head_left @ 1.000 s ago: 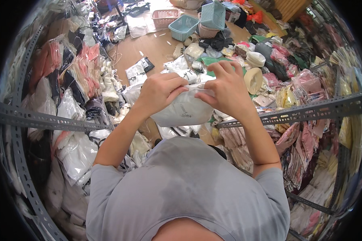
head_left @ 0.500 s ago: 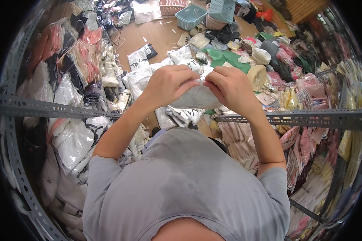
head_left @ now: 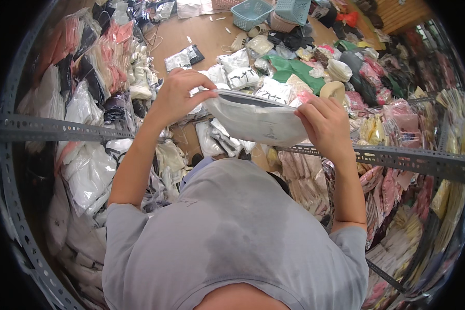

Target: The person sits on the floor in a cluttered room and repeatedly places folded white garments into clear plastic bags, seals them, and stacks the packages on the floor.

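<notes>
Stretched between my two hands is a whitish, see-through plastic bag (head_left: 256, 124) with faint print on its front. Its upper edge gapes a little, and something dark shows inside along the mouth. My left hand (head_left: 181, 93) pinches the upper left corner between thumb and fingers. At the upper right corner my right hand (head_left: 325, 124) grips the bag with curled fingers. Behind and below the bag lie several white packages (head_left: 243, 77) with dark marks.
Metal shelf bars (head_left: 398, 157) cross at both sides, stacked with bagged garments (head_left: 90, 175). Blue plastic baskets (head_left: 251, 14) stand on the wooden floor (head_left: 201, 39) at the back. A green sheet (head_left: 294, 71) lies among heaped goods, with a pale round hat-like item (head_left: 332, 92) beside it.
My hands have moved apart from close together, left hand leftward and right hand rightward and down. The bag is now spread wide with its mouth parted.
</notes>
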Demonstrator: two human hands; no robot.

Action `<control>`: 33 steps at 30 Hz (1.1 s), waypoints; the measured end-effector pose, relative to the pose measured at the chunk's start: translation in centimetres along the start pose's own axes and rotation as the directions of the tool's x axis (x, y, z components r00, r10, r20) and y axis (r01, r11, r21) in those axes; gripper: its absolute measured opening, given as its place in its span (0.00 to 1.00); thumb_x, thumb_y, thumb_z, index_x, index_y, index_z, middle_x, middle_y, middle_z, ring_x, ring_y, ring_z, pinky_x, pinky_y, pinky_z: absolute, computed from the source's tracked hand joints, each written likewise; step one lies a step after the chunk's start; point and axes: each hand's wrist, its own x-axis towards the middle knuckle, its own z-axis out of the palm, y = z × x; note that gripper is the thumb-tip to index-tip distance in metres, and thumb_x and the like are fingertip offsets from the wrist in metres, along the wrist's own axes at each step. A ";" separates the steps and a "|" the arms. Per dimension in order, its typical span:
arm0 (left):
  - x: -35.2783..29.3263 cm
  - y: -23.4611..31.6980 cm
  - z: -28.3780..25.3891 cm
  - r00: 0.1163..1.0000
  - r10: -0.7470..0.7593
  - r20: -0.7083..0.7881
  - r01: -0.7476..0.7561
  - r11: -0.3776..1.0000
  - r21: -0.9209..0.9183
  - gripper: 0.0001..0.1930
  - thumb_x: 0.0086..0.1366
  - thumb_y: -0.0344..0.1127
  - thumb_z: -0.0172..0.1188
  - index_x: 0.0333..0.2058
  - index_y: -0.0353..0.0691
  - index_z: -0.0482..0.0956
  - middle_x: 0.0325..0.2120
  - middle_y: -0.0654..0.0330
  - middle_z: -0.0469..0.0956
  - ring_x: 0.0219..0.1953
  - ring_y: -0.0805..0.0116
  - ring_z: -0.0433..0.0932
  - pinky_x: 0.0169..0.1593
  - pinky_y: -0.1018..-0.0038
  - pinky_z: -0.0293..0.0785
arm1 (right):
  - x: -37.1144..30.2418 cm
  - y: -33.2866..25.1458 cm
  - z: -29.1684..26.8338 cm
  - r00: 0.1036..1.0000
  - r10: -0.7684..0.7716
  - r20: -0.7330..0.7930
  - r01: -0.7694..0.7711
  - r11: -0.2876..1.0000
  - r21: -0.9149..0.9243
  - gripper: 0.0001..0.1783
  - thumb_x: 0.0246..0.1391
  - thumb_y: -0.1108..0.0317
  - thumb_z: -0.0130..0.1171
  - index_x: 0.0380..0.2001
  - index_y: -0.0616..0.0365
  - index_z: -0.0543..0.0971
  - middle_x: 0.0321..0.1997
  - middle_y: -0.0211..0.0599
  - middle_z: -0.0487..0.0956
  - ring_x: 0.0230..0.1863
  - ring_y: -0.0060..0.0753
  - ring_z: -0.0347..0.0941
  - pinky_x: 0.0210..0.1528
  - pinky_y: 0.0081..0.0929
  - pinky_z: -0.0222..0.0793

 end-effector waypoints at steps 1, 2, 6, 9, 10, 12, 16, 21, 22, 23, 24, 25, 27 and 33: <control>-0.2 0.0 -0.7 0.999 -0.033 -0.014 0.032 0.999 -0.007 0.09 0.55 0.39 0.66 0.27 0.39 0.81 0.26 0.60 0.82 0.31 0.62 0.79 0.42 0.68 0.68 | -0.1 0.1 0.0 1.000 -0.006 -0.013 0.006 1.000 0.013 0.07 0.44 0.71 0.62 0.25 0.53 0.73 0.26 0.30 0.73 0.30 0.32 0.71 0.35 0.32 0.63; -0.6 -0.3 -1.2 0.996 -0.089 0.019 0.090 0.995 -0.049 0.09 0.55 0.38 0.65 0.27 0.39 0.81 0.26 0.60 0.81 0.31 0.63 0.79 0.41 0.70 0.69 | -0.4 0.2 0.0 1.000 0.005 -0.010 -0.005 0.999 0.034 0.07 0.44 0.72 0.62 0.26 0.55 0.73 0.26 0.31 0.73 0.30 0.35 0.71 0.34 0.32 0.63; -1.7 -1.2 -1.8 0.979 -0.183 0.088 0.197 0.962 -0.188 0.09 0.56 0.36 0.65 0.30 0.36 0.81 0.25 0.59 0.81 0.30 0.69 0.79 0.36 0.75 0.71 | -0.9 -0.1 0.1 0.999 0.025 -0.020 -0.024 0.997 0.072 0.07 0.44 0.73 0.63 0.26 0.56 0.73 0.25 0.32 0.73 0.28 0.37 0.70 0.32 0.32 0.61; -2.5 -2.2 -0.9 0.963 -0.254 0.088 0.267 0.878 -0.397 0.07 0.57 0.31 0.65 0.34 0.35 0.82 0.30 0.60 0.82 0.34 0.73 0.78 0.41 0.76 0.72 | -0.9 -0.4 -0.2 0.996 0.052 -0.066 -0.046 0.996 0.077 0.08 0.43 0.73 0.63 0.26 0.56 0.74 0.24 0.32 0.72 0.27 0.37 0.69 0.30 0.32 0.61; -3.1 -2.7 0.1 0.957 -0.285 0.057 0.276 0.829 -0.486 0.07 0.57 0.30 0.65 0.34 0.34 0.82 0.31 0.60 0.82 0.35 0.74 0.78 0.42 0.76 0.72 | -0.9 -0.4 -0.4 0.994 0.063 -0.087 -0.056 0.995 0.085 0.08 0.43 0.74 0.64 0.26 0.57 0.74 0.24 0.32 0.72 0.27 0.37 0.69 0.30 0.33 0.60; -3.8 -3.5 2.4 0.937 -0.348 -0.004 0.260 0.708 -0.656 0.06 0.58 0.27 0.64 0.35 0.34 0.82 0.34 0.61 0.82 0.37 0.74 0.78 0.43 0.76 0.72 | -0.6 -0.2 -0.5 0.988 0.055 -0.144 -0.040 0.993 0.107 0.08 0.43 0.75 0.64 0.26 0.58 0.74 0.25 0.34 0.73 0.25 0.39 0.69 0.28 0.33 0.61; -2.6 -1.0 5.3 0.896 -0.413 -0.162 0.075 0.502 -0.862 0.06 0.62 0.25 0.59 0.38 0.33 0.79 0.36 0.59 0.81 0.39 0.77 0.77 0.44 0.80 0.72 | -0.7 0.2 -0.9 0.985 0.098 -0.140 -0.080 0.989 0.126 0.06 0.45 0.78 0.62 0.27 0.60 0.75 0.26 0.38 0.74 0.27 0.42 0.69 0.30 0.34 0.62; -1.5 0.7 6.3 0.809 -0.462 -0.363 -0.193 0.375 -0.907 0.04 0.65 0.30 0.58 0.35 0.36 0.74 0.29 0.65 0.78 0.32 0.82 0.74 0.39 0.83 0.72 | -0.8 1.2 -1.4 0.968 0.196 -0.154 -0.179 0.977 0.118 0.06 0.45 0.76 0.62 0.26 0.59 0.74 0.26 0.37 0.74 0.29 0.42 0.69 0.34 0.34 0.62; -1.1 1.7 5.8 0.804 -0.463 -0.374 -0.212 0.365 -0.907 0.05 0.66 0.30 0.58 0.35 0.36 0.74 0.29 0.65 0.78 0.32 0.82 0.75 0.39 0.83 0.71 | -0.9 1.3 -1.5 0.966 0.225 -0.128 -0.209 0.970 0.128 0.06 0.46 0.76 0.62 0.26 0.59 0.74 0.26 0.37 0.74 0.30 0.42 0.69 0.35 0.34 0.62; -0.6 2.6 5.1 0.798 -0.463 -0.387 -0.231 0.358 -0.905 0.05 0.66 0.30 0.58 0.36 0.36 0.74 0.29 0.64 0.78 0.32 0.82 0.75 0.39 0.83 0.71 | -0.8 1.4 -1.5 0.962 0.252 -0.103 -0.237 0.962 0.139 0.05 0.46 0.76 0.61 0.26 0.59 0.74 0.26 0.37 0.74 0.30 0.42 0.70 0.35 0.34 0.62; -0.3 3.4 4.5 0.791 -0.464 -0.399 -0.250 0.351 -0.902 0.05 0.66 0.31 0.58 0.36 0.36 0.74 0.29 0.64 0.78 0.32 0.82 0.75 0.39 0.84 0.71 | -0.7 1.4 -1.4 0.960 0.269 -0.077 -0.255 0.955 0.154 0.06 0.46 0.75 0.62 0.27 0.59 0.75 0.26 0.37 0.74 0.30 0.42 0.70 0.36 0.33 0.62; 0.1 3.9 3.9 0.786 -0.447 -0.428 -0.268 0.378 -0.886 0.05 0.66 0.31 0.58 0.36 0.36 0.74 0.29 0.64 0.78 0.31 0.82 0.75 0.38 0.84 0.71 | -0.5 1.5 -1.2 0.956 0.287 -0.057 -0.273 0.947 0.171 0.06 0.46 0.74 0.63 0.28 0.59 0.75 0.26 0.37 0.74 0.31 0.42 0.70 0.36 0.33 0.62; 0.8 4.7 2.7 0.771 -0.410 -0.486 -0.306 0.431 -0.849 0.05 0.65 0.30 0.58 0.36 0.35 0.73 0.30 0.63 0.78 0.31 0.81 0.75 0.37 0.84 0.71 | 0.5 1.3 -0.9 0.954 0.294 -0.053 -0.275 0.934 0.227 0.09 0.46 0.70 0.64 0.31 0.59 0.76 0.27 0.37 0.74 0.31 0.41 0.70 0.36 0.32 0.62; 0.7 5.9 -0.4 0.820 -0.294 -0.491 -0.216 0.636 -0.741 0.06 0.64 0.31 0.60 0.34 0.35 0.73 0.30 0.59 0.79 0.32 0.78 0.75 0.39 0.81 0.71 | 10.4 -4.1 -0.4 0.967 0.064 -0.246 0.079 0.844 0.530 0.15 0.46 0.61 0.66 0.35 0.57 0.78 0.29 0.34 0.76 0.32 0.38 0.73 0.36 0.33 0.62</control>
